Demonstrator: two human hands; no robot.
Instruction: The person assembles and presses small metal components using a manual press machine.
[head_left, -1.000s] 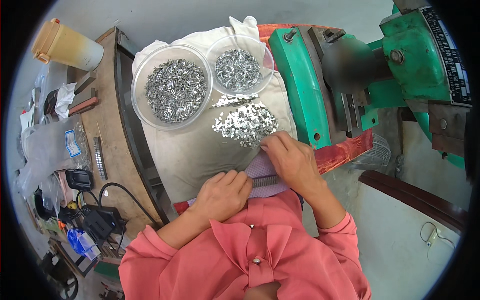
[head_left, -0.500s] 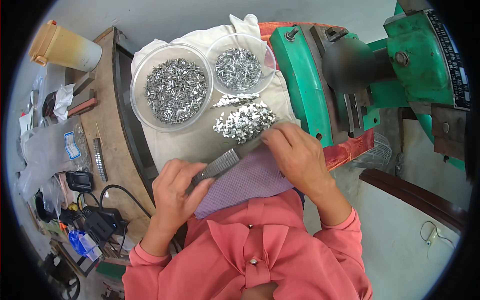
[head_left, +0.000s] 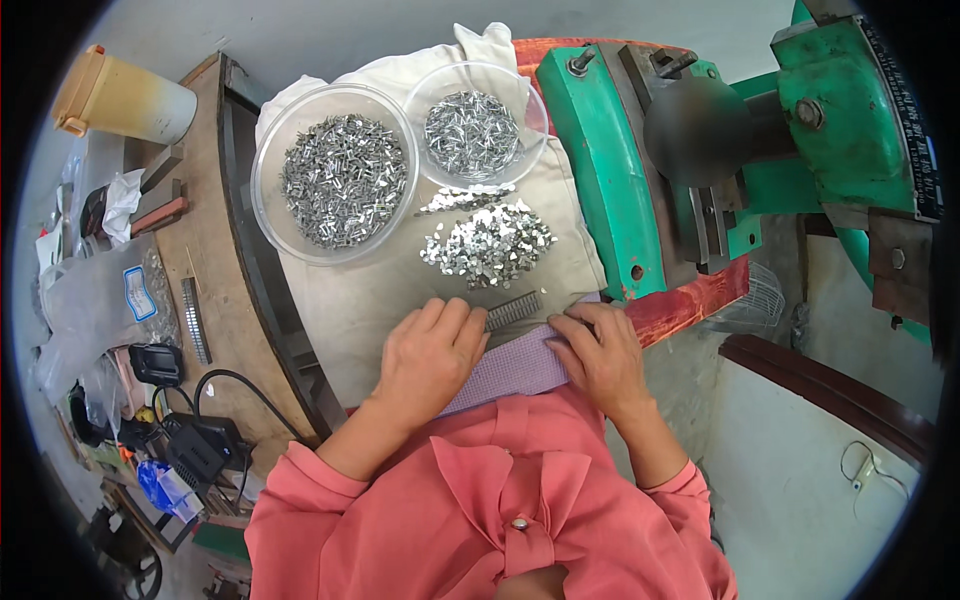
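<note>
Head view: the ridged metal strip (head_left: 514, 311) lies on the beige cloth (head_left: 335, 310), btwn the two hands, just below the pile of small silvery pieces (head_left: 490, 245) & just above the purple cloth (head_left: 512, 378). Long axis runs slantwise, lower L to upper R, so one end points at the L hand (head_left: 430, 355), the other up past the R hand (head_left: 605, 360). L hand is nearer: its fingertips meet the strip's lower-L end, strip lying off to their R. R hand is just below & R of the far end, apart from it, at the purple cloth's upper edge.

L fingers: curled, close tog., thumb mostly hidden; can't tell if they grip the strip or only rest agst it. R fingers: bent, thumb & index w/ a narrow gap at the cloth edge; can't tell if cloth is pinched btwn them.

Strip looks dull grey, narrow, straight, w/ a row of even crosswise ridges or slots; too small to say which. L end is covered by the fingers, so full length n/a.
</note>
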